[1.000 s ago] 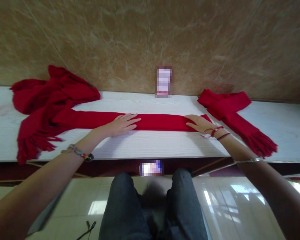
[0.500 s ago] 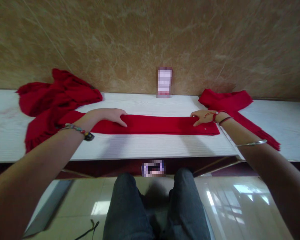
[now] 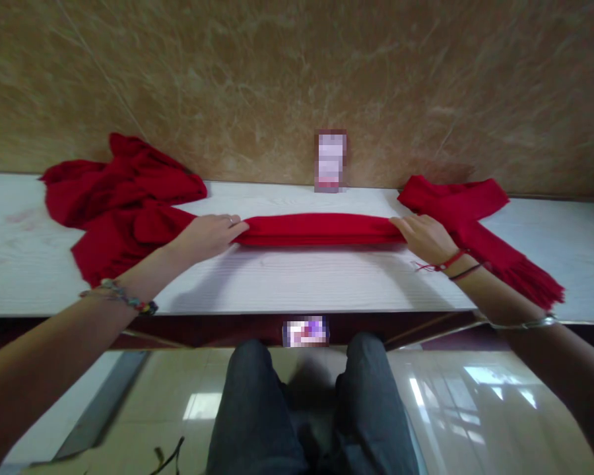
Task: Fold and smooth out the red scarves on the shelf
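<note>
A red scarf (image 3: 321, 229), folded into a long narrow strip, is stretched between my two hands just over the white tabletop (image 3: 297, 280). My left hand (image 3: 210, 235) grips its left end, thumb and fingers pinched on the cloth. At the other end my right hand (image 3: 424, 237) pinches the strip in the same way, its fingertips partly hidden. Crumpled red cloth (image 3: 129, 181) with fringe lies left of and behind my left hand. Beyond my right hand, another red scarf (image 3: 453, 196) lies bent, its fringed end running under my right forearm.
A brown marbled wall (image 3: 277, 79) rises behind the tabletop. Against it stands a small blurred-out object (image 3: 330, 161), and another blurred device (image 3: 305, 332) sits below the front edge. My knees (image 3: 250, 396) are under that edge, above a shiny tiled floor.
Both hands have gone from resting spread on the flat strip to pinching its ends. The strip has moved slightly away from me, looks narrower and is pulled straight.
</note>
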Tool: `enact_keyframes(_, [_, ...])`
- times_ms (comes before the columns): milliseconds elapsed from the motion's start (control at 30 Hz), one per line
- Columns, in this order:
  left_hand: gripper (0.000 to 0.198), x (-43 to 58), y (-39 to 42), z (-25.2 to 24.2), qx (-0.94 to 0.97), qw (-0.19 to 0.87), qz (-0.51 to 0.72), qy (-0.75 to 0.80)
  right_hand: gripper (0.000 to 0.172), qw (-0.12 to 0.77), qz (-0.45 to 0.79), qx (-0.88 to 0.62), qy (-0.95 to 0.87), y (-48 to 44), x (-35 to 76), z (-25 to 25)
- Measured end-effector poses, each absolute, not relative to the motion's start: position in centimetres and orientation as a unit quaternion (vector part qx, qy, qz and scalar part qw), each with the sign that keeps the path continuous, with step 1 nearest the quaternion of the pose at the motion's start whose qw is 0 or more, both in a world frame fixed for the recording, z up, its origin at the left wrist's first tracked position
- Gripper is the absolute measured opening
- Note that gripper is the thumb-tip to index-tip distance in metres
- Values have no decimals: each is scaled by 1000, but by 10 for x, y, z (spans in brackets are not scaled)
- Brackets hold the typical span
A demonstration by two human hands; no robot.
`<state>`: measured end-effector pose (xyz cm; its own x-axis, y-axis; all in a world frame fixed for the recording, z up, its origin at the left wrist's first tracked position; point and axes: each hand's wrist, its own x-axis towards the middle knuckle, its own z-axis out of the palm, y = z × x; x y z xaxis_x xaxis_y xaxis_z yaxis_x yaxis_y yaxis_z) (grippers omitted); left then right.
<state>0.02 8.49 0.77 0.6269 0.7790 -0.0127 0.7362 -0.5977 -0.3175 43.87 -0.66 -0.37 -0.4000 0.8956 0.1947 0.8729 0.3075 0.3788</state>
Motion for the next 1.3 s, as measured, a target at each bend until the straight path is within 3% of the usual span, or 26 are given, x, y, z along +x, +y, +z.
enact_keyframes(167, [58, -10, 85, -5, -906, 119, 161, -372, 40, 64, 216, 519, 825, -20, 448, -26])
enact_keyframes(300, [57, -11, 86, 6, -912, 83, 192, -353, 47, 47, 182, 486, 854, -18, 470, -28])
enact_keyframes(400, [56, -4, 83, 9, -921, 58, 169, -346, 54, 32, 118, 476, 871, -15, 488, -26])
enact_keyframes(600, [58, 41, 73, -1, -951, 19, 71, -302, 50, 17, 15, 481, 877, -10, 502, -23])
enact_keyframes(933, [52, 66, 85, -36, -947, -22, 33, -318, 52, -1, 114, 478, 871, -11, 514, -63])
enact_keyframes(1167, [54, 63, 88, -17, -947, -11, 50, -317, 59, 45, 121, 612, 780, -2, 508, -40])
enact_keyframes(1300, [58, 11, 98, 6, -923, 36, 15, -383, 63, -26, 166, 557, 814, 18, 439, -20])
